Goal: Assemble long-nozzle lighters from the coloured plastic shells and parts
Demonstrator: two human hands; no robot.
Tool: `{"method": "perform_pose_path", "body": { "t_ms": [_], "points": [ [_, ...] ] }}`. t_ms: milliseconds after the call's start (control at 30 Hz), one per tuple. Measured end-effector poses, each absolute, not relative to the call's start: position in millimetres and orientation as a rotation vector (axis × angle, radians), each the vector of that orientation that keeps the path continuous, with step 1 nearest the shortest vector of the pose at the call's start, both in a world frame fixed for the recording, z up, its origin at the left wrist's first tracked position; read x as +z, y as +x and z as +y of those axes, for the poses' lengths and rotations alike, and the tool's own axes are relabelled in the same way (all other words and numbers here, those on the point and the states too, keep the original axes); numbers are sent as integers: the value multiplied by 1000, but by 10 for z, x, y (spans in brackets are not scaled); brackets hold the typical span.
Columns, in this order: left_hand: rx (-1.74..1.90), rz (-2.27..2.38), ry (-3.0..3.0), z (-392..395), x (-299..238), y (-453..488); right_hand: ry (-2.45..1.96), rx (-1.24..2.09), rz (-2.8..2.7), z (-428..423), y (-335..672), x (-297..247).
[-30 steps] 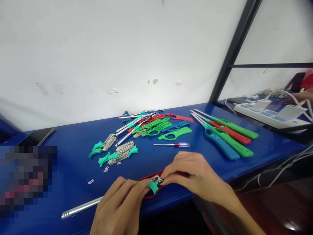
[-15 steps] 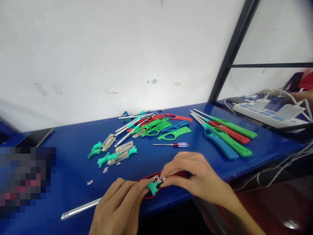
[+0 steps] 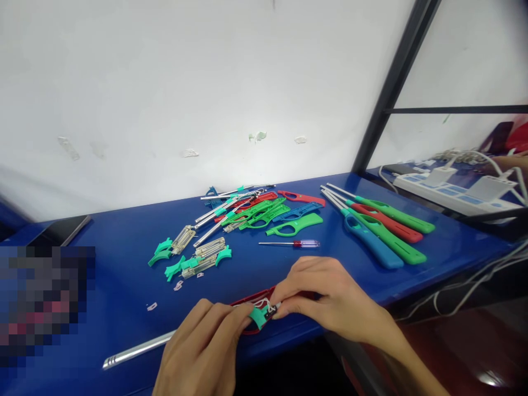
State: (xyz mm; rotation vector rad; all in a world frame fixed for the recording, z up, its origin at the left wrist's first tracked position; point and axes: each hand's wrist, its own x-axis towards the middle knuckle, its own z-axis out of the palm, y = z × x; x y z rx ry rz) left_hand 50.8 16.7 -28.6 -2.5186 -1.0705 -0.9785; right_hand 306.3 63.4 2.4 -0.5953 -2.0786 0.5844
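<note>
Knuckles up, the left hand (image 3: 202, 346) grips a red plastic casing (image 3: 256, 297) at six o'clock, fingertips against a curved green trigger (image 3: 259, 317); the right hand (image 3: 325, 294) pinches a small black part (image 3: 270, 313). A smooth metal tube (image 3: 139, 350) points toward eight.

Left fingers (image 3: 234, 319) curled, right fingers (image 3: 291, 285) pinched, right forearm (image 3: 396, 351) slanting inward

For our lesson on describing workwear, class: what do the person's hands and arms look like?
The left hand and right hand are ungloved, with no ring or marking visible. The right forearm is bare, with no sleeve, watch or bracelet showing; the left forearm is out of frame.
</note>
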Motion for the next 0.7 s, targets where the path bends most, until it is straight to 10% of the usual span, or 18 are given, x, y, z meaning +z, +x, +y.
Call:
{"method": "perform_pose_path", "body": {
  "t_ms": [700],
  "points": [
    [-974,-1107,-2552,242,-57,542,-677,542,-2120,645,3078,17]
  ]
}}
